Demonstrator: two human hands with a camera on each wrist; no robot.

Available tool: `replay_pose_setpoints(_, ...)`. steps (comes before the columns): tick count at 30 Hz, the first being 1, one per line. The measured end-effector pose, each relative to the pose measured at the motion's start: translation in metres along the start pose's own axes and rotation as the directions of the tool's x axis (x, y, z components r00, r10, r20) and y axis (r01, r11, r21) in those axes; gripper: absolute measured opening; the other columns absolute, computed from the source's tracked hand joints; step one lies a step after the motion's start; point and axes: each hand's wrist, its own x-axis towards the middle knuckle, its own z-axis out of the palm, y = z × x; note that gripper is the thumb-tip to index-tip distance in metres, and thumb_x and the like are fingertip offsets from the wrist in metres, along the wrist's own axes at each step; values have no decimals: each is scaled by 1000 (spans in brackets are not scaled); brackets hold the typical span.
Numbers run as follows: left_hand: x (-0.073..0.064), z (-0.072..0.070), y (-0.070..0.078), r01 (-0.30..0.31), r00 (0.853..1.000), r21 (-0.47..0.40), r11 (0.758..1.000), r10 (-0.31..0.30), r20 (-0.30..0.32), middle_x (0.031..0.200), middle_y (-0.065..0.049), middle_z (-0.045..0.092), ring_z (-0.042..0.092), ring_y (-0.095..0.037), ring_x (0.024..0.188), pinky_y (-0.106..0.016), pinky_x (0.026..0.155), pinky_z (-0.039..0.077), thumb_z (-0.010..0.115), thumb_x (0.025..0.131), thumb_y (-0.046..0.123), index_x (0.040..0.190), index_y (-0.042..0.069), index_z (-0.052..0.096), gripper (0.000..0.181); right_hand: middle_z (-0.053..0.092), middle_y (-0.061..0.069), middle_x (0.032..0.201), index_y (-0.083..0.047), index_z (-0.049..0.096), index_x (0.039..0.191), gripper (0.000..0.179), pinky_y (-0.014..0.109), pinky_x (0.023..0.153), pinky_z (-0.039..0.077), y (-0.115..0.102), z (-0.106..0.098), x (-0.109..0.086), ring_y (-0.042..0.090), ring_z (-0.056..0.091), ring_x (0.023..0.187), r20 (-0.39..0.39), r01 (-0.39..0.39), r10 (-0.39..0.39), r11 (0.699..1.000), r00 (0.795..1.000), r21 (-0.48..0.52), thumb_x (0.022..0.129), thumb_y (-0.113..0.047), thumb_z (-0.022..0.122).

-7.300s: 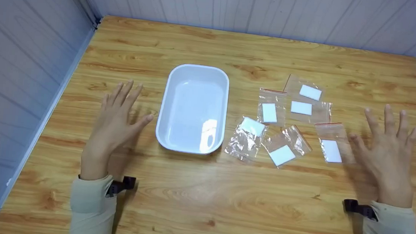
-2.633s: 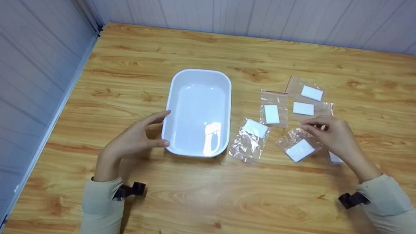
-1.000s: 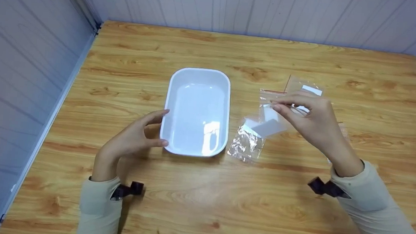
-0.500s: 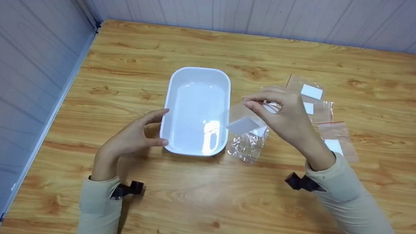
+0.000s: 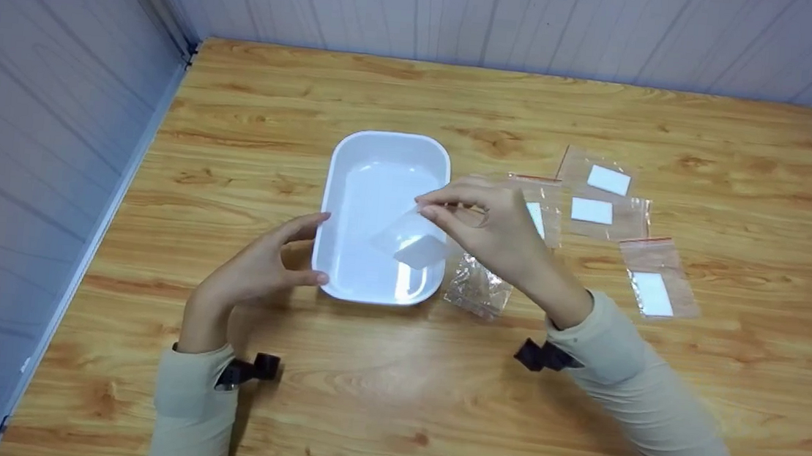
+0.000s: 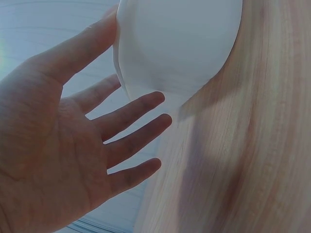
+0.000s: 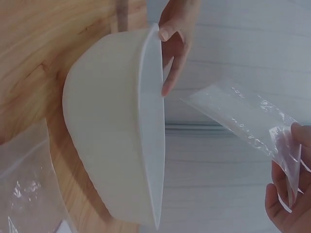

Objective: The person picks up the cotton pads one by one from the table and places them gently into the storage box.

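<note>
A clear zip-lock bag with a white rectangular piece inside hangs from my right hand. Thumb and fingertips pinch it near its top edge, over the right half of the white basin. In the right wrist view the bag slants above the level of the basin's rim. My left hand touches the left rim with thumb and index fingertip. Its other fingers reach out straight along the outside in the left wrist view, where the basin fills the top.
Right of the basin lie several more zip-lock bags: a crumpled one partly under my right hand, one behind the hand, two overlapping bags at the back, and one farthest right. Panelled walls border the wooden table.
My right hand picked up one bag from among the others and carried it left, from over the neighbouring bags to over the basin. My left hand moved to the basin's rim and has stayed there.
</note>
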Motion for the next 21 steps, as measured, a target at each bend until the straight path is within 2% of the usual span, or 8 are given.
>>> replay_pose_setpoints(4, 0, 0, -1, -11, 1000, 4, 1000, 11, -3, 150, -11, 42, 35, -31, 141, -56, 114, 23, 83, 82, 27, 154, 25, 36, 86, 74, -1, 93, -4, 78, 99, 14, 27, 74, 52, 3, 13, 2, 11, 65, 83, 19, 9, -9, 1000, 1000, -8, 92, -15, 73)
replay_pose_setpoints(12, 0, 0, 0, -26, 1000, 14, 1000, 26, -7, 150, -12, 43, 36, -31, 140, -56, 115, 22, 84, 82, 28, 154, 23, 36, 86, 73, 0, 84, -4, 78, 97, 14, 32, 71, 53, 13, 35, 2, 9, 63, 78, 52, 19, -17, 999, 998, -35, 92, -16, 73)
replay_pose_setpoints(18, 1, 1, -1, -18, 1000, 17, 1000, 18, -8, 150, -13, 43, 36, -32, 140, -57, 115, 21, 83, 82, 29, 154, 23, 36, 86, 73, 1, 84, -5, 79, 98, 15, 35, 72, 54, 24, 48, 1, 10, 62, 78, 88, -26, 31, 998, 996, -54, 92, -18, 73)
replay_pose_setpoints(21, 1, 0, -1, -11, 1000, 16, 1000, 11, -4, 150, -12, 43, 35, -32, 141, -57, 114, 22, 83, 83, 29, 154, 23, 36, 85, 73, 0, 86, -6, 79, 98, 15, 33, 74, 54, 29, 54, 0, 10, 63, 79, 112, -64, 72, 995, 991, -71, 93, -19, 72)
